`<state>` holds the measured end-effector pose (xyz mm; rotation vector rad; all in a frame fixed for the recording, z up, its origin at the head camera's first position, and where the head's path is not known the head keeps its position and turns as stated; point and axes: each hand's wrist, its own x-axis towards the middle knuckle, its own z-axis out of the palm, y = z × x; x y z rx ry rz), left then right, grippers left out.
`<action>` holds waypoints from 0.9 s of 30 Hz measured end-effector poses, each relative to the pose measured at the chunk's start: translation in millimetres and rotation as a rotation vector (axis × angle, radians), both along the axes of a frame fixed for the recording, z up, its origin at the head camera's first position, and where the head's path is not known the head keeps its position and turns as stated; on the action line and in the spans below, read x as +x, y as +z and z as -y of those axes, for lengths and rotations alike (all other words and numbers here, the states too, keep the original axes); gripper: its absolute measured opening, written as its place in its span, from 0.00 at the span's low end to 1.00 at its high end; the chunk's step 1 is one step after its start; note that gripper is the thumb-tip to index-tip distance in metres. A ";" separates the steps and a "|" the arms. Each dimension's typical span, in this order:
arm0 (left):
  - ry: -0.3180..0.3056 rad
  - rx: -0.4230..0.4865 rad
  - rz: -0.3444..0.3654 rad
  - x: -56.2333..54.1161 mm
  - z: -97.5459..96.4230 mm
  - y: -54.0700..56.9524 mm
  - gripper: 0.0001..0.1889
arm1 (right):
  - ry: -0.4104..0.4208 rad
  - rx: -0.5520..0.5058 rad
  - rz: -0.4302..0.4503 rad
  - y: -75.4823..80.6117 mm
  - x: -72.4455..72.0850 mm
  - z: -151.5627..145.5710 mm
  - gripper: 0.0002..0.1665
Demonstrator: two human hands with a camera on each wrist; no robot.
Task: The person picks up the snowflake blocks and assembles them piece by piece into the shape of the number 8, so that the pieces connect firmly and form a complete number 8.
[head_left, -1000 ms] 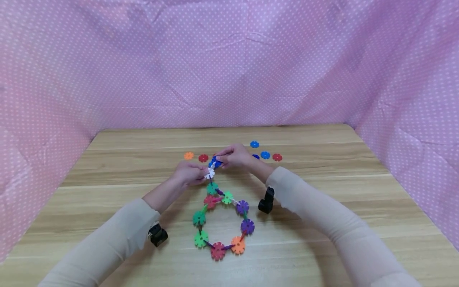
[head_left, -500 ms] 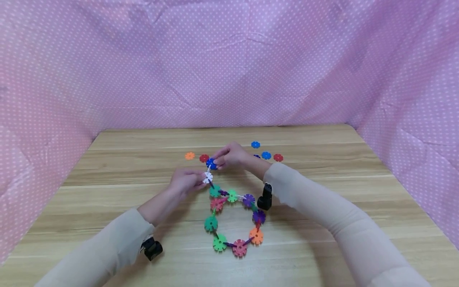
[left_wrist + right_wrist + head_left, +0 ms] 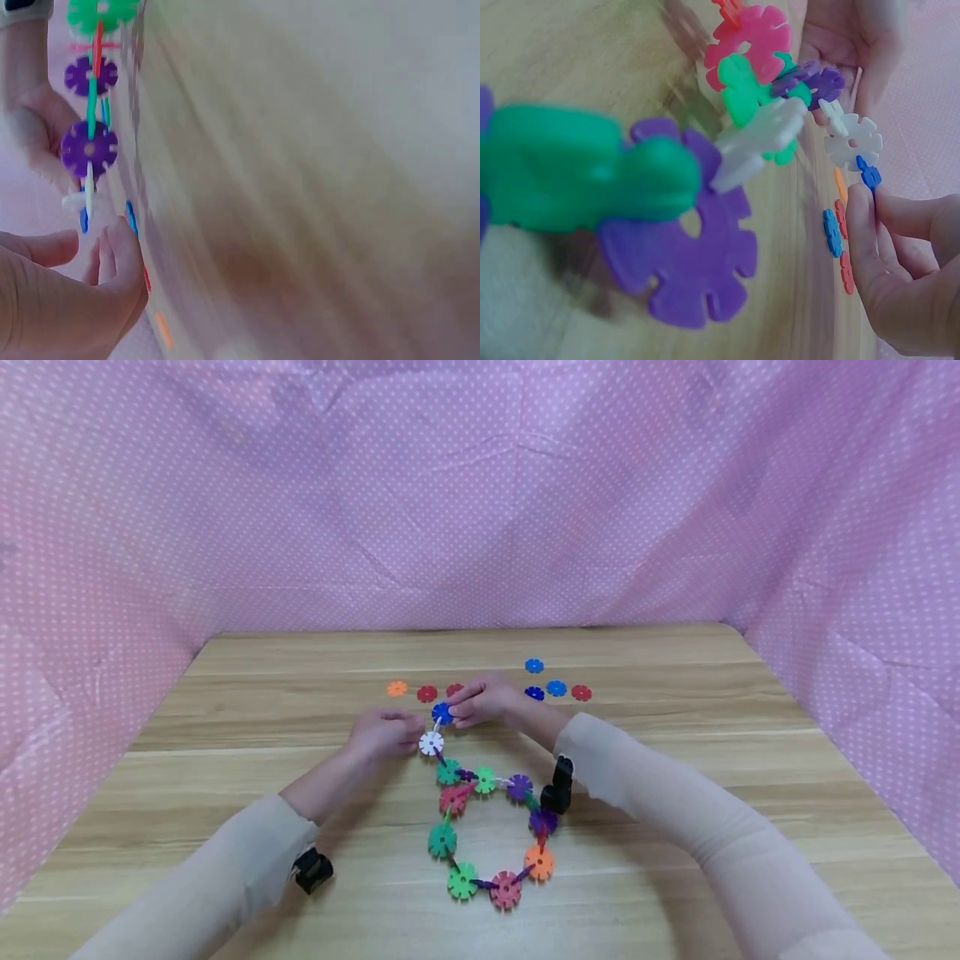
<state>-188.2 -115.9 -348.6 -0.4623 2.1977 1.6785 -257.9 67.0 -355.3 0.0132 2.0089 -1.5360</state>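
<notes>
My right hand pinches a blue notched disc between thumb and fingers, at the far end of a chain of interlocking plastic discs. A white disc joins the blue one to the chain. Just left of it is my left hand, its fingers loosely bent; the left wrist view shows a gap between thumb and fingertips. Below hangs a loop of linked discs, among them a red one, an orange one and a purple one, seen close in the right wrist view.
Loose discs lie beyond the hands on the wooden table: an orange disc, a red disc and several blue and red ones to the right. A pink dotted cloth surrounds the table. Black wrist cameras hang below both sleeves.
My left hand has let go of the white disc and drawn slightly left. My right hand has brought the blue disc a little nearer, and the disc loop has swung right.
</notes>
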 end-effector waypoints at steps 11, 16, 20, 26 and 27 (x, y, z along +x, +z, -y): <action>-0.082 -0.031 -0.005 -25.6 -4.1 2.0 0.19 | -0.042 -0.050 0.054 2.5 0.4 3.6 0.14; -0.086 -0.050 0.013 -27.1 -4.8 2.8 0.19 | -0.056 -0.061 0.050 1.9 1.2 6.2 0.14; -0.088 -0.056 0.007 -27.1 -4.3 2.8 0.17 | -0.050 -0.050 0.038 1.5 3.2 7.4 0.13; -0.089 -0.048 -0.001 -26.9 -1.7 0.8 0.16 | 0.002 -0.001 0.015 6.1 -3.1 8.5 0.15; -0.087 -0.047 -0.001 -26.7 -1.0 0.3 0.16 | 0.004 0.008 -0.004 7.5 -5.5 8.4 0.15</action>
